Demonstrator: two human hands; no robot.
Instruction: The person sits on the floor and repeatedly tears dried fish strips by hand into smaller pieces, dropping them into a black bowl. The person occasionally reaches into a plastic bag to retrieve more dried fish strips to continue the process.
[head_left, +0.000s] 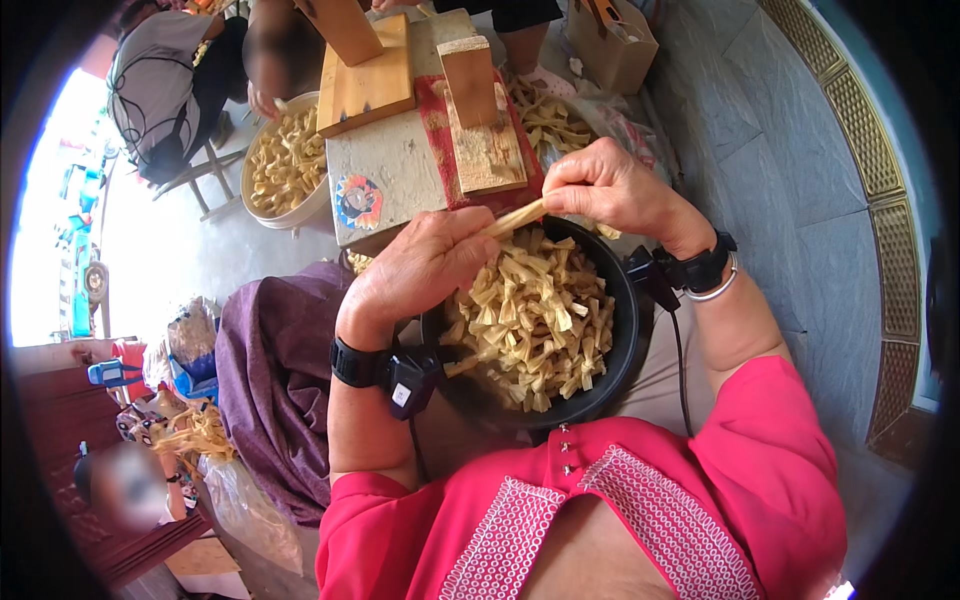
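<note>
Between my two hands stretches a pale yellow strip (521, 217) that looks like tofu skin. My left hand (431, 259) pinches its lower end, and my right hand (611, 187) grips the other end between thumb and fingers. Below them a round black basin (634, 337) rests on my lap. It holds a heap of knotted yellow pieces (536, 322) of the same material. The strip passes over the basin's far rim, above the heap. Whether it has a knot in it cannot be told, as my fingers cover both ends.
Wooden block stands (491, 154) sit on a worn bench (375, 169) just beyond the basin. Left of it is a white bucket (247, 191) of knots, with a person's hand (266, 101) at its rim. Loose strips (551, 120) lie behind. Purple cloth (281, 382) lies left; cables hang from my wrists.
</note>
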